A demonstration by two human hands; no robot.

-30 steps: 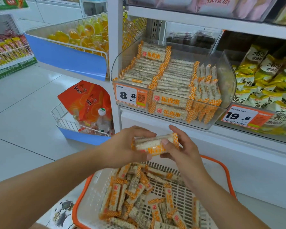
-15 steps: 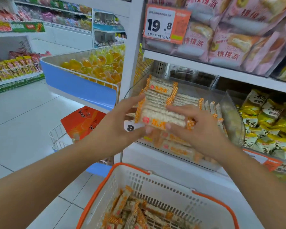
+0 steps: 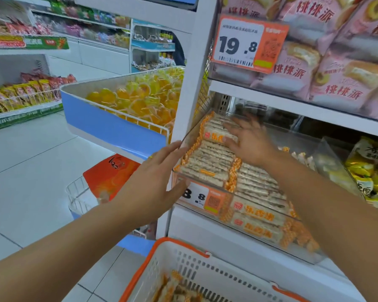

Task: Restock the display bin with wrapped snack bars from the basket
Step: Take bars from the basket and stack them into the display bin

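The clear display bin [image 3: 303,250] on the shelf holds rows of wrapped snack bars [image 3: 207,162] with orange checked ends. My right hand [image 3: 249,141] lies flat with spread fingers on the top bars at the bin's back left. My left hand [image 3: 155,184] is open, fingers straight, against the bin's left front corner by the 8.8 price tag [image 3: 202,198]. The white basket with an orange rim [image 3: 183,271] sits below, with a few bars [image 3: 175,288] visible inside.
A white shelf post [image 3: 196,83] stands left of the bin. A blue-fronted wire bin of yellow jelly cups [image 3: 140,101] juts out on the left. Pink cake packs [image 3: 327,62] fill the shelf above, yellow bags [image 3: 371,171] lie to the right.
Both hands carried the stack of bars up from the basket into the bin. The bars now lie in the bin; the right hand presses on them and the left hand has come off to the bin's corner.
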